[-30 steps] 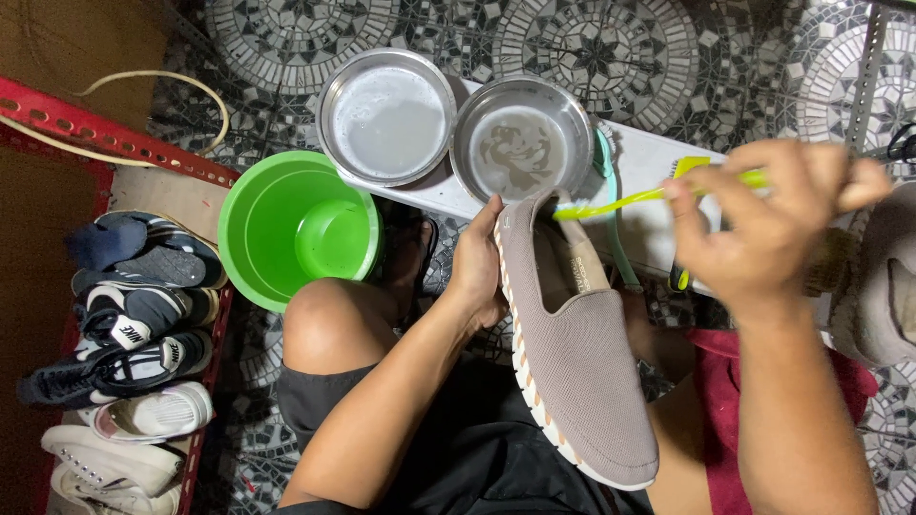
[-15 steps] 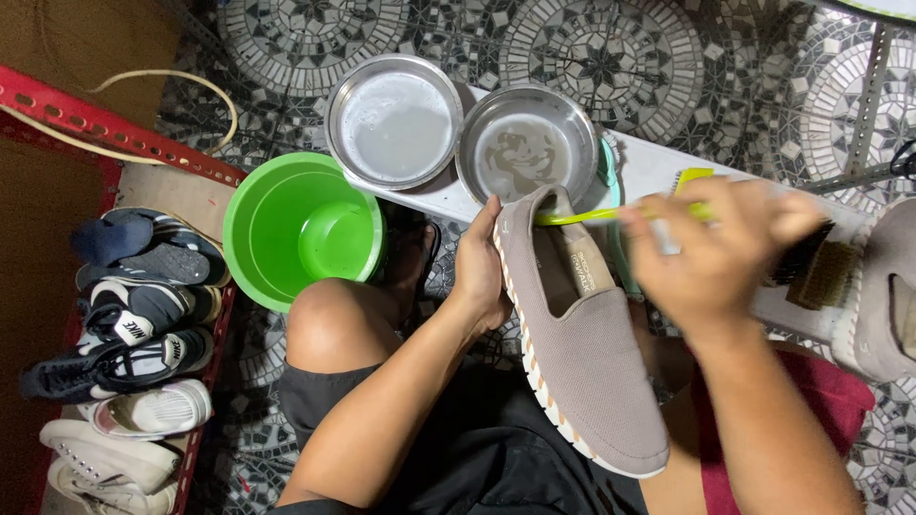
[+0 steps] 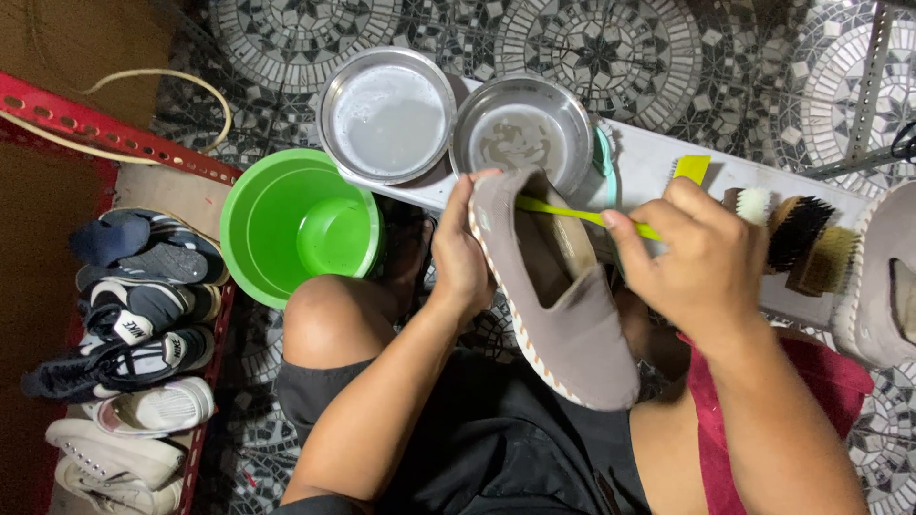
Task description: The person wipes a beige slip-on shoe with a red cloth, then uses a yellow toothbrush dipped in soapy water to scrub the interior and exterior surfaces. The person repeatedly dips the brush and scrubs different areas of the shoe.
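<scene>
- Patterned tile floor (image 3: 668, 57), bearing a green bucket (image 3: 296, 224).
- White board (image 3: 658, 162) across it, carrying two steel bowls (image 3: 386, 114), brushes (image 3: 797, 229).
- Red rack (image 3: 105, 138) at left, lined with shoes (image 3: 134, 353).

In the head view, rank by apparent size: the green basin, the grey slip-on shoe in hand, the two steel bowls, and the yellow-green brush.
1. Grey slip-on shoe, though it sits nearer the camera.
2. Green basin.
3. The left steel bowl and right steel bowl look about alike.
4. Yellow-green brush, thin, held by the right hand.
</scene>
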